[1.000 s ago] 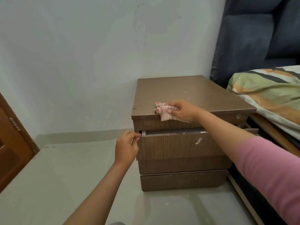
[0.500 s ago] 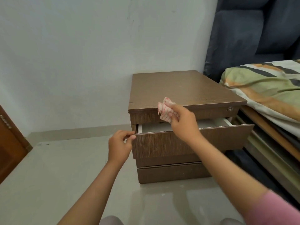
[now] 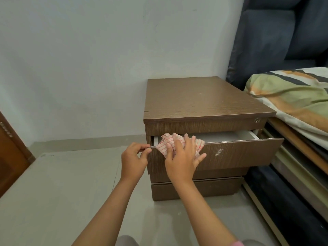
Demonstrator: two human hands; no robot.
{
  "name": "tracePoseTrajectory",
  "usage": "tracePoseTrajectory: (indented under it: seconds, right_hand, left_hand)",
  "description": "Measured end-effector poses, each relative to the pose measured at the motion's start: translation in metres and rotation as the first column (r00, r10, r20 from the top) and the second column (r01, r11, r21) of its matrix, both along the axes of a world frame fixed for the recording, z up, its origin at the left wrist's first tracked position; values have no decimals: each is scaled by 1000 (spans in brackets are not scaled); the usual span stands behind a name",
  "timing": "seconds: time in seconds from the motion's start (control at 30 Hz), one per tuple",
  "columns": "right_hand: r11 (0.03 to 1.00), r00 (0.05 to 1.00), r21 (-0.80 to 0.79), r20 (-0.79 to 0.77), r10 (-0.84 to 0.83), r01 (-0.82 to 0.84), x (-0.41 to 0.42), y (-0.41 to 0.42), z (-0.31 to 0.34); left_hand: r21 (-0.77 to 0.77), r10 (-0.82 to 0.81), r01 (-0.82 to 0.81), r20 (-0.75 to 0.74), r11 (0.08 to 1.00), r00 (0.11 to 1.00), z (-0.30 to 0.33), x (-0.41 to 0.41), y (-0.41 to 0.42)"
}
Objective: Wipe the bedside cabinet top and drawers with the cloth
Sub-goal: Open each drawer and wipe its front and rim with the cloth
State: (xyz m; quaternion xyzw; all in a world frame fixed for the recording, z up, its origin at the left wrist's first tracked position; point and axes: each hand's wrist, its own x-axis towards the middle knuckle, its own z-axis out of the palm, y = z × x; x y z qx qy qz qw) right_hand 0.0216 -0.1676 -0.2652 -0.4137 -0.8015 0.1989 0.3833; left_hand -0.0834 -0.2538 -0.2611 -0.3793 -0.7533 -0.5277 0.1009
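Observation:
The brown wood-grain bedside cabinet [image 3: 204,102] stands against the white wall. Its top drawer [image 3: 245,153] is pulled partly out and shows a pale inside. My left hand [image 3: 134,160] pinches the drawer front's upper left corner. My right hand [image 3: 182,157] presses a white cloth with red stripes [image 3: 166,144] against the drawer's top edge and front face, fingers spread over it. A white smudge [image 3: 218,152] marks the drawer front to the right of my hand. Two lower drawers stay closed beneath.
A bed with a striped green and orange cover [image 3: 292,96] and a dark padded headboard [image 3: 273,41] sits right beside the cabinet. A brown wooden door [image 3: 10,153] is at the left edge. Grey floor [image 3: 62,183] lies to the left and in front.
The top drawer has slid further out under my left hand. My right hand moved the cloth down from the cabinet top's front edge onto the drawer's top edge and front.

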Motion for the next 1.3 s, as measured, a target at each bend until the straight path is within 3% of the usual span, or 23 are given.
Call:
tracePoseTrajectory:
  seconds: [0.47,1.3]
  right_hand:
    - [963,965,74,-61,-255,259,31,45,-8]
    - [877,879,85,30,-477,473,154,176,2]
  left_hand:
    - [39,2,-3,7,999,1000,-4,0,2]
    - [72,-12,9,41,997,999,-3,1,2]
